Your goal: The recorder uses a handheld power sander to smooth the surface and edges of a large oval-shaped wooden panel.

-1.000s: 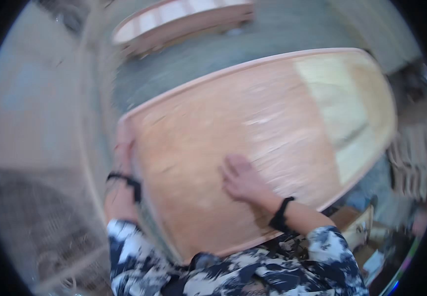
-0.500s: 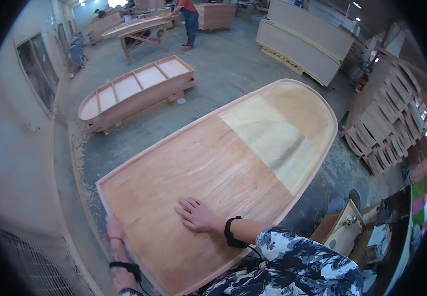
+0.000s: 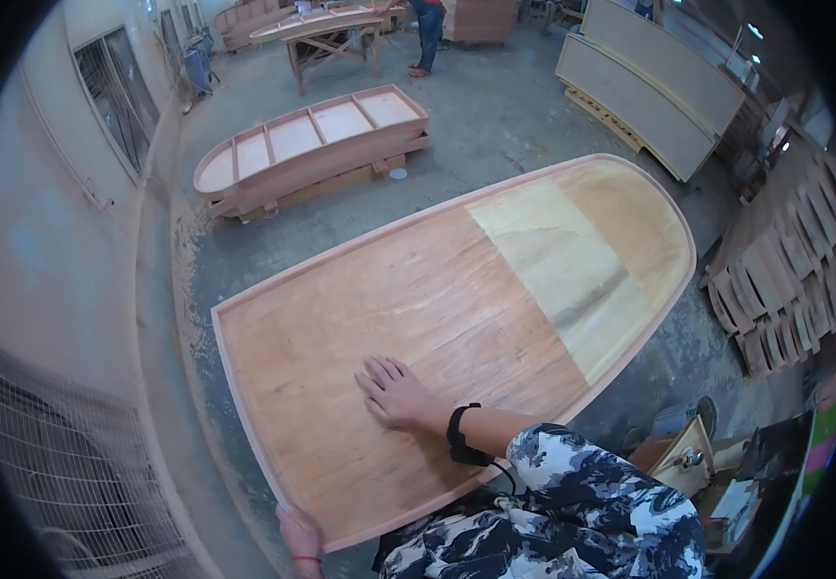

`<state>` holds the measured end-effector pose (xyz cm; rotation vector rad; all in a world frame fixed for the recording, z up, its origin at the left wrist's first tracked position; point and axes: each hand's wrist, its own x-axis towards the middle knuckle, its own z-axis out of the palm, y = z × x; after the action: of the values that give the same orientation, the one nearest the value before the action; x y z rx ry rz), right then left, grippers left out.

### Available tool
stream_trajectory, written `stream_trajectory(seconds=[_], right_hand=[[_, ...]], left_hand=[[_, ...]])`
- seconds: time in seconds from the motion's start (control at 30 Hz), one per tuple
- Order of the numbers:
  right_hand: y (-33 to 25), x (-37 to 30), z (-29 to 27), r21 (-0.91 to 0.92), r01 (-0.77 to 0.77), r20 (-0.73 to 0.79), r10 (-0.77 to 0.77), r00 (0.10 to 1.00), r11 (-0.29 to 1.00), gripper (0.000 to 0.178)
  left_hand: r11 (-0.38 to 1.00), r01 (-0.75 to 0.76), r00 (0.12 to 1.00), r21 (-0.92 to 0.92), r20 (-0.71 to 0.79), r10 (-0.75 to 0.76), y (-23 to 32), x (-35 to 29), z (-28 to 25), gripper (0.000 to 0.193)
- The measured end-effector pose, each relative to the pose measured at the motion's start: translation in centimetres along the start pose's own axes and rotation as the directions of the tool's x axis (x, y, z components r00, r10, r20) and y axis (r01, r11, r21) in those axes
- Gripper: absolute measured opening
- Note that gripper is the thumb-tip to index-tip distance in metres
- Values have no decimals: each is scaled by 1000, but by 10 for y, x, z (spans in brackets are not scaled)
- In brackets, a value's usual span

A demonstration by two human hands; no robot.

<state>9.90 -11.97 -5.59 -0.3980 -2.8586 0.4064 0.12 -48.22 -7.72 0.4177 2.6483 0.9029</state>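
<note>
A large wooden panel (image 3: 389,270) with a raised rim, rounded at its far right end and square at the near left, spans the middle of the view. Its surface joins reddish plywood to a paler section and a tan end piece. My right hand (image 3: 399,394) lies palm down on the reddish part, fingers stretched out and holding nothing. At the near left corner, my left hand (image 3: 299,533) is curled around the outside of the rim, its fingers partly hidden. A black band (image 3: 461,434) circles my right wrist.
Behind stands a long divided wooden frame (image 3: 312,145) on low supports. Stacked curved wood pieces (image 3: 780,270) are on the right, near large leaning panels (image 3: 650,87). A wire-grille fan (image 3: 70,463) is at lower left. Another person (image 3: 426,39) stands at a far workbench (image 3: 336,43).
My left hand has slid along the rim toward the near corner. My right hand stays flat on the panel, slightly shifted. The view has tilted down and turned left.
</note>
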Motion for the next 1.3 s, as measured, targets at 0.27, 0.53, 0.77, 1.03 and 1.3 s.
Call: stream_trajectory(seconds=[0.27,0.53,0.77,1.03,1.3], right_hand=[[-1,1,-9,-12,-125,117,126,985,992,57],[0,14,-1,131,-34,52,27,998,991,54],[8,6,0,87,-51,28,49,998,995,55],[-1,10,1,43,-72,77,68,995,996,57],[17,8,10,-238,35,205,15,979,971,50]], left_hand=[[963,-262,963,55,-44,264,9,275,51,31],[935,-354,934,19,58,352,38,524,47,50],[929,-290,949,229,197,247,104,494,49,41],[893,-431,902,127,50,428,-8,380,48,20],[989,-3,987,150,162,-21,15,73,5,21]])
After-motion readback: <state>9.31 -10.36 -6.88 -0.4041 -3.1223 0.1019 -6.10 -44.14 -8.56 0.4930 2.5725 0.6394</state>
